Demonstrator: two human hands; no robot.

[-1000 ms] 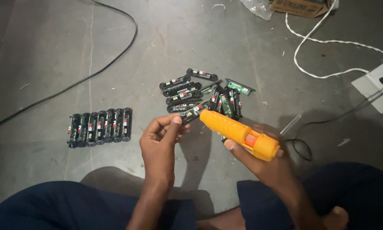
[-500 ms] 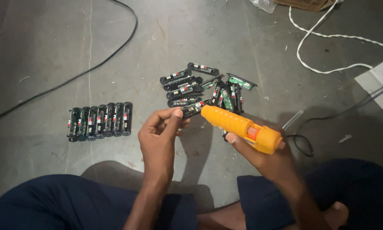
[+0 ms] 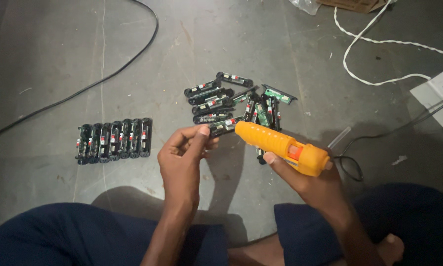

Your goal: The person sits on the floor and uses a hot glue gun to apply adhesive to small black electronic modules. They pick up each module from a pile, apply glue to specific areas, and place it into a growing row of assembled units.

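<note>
Head view: left hand pinches one small black module by its near end, far end free. Right hand grips an orange glue gun, nozzle almost touching the module, seemingly so the tip meets its exposed end. Just beyond the gun lies a loose pile of like modules on the floor. Well left of the gun, a neat row sits side by side, apparently sorted apart from the pile.

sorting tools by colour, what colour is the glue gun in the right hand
Orange glue gun, with a red trigger; head view shows it.
</note>
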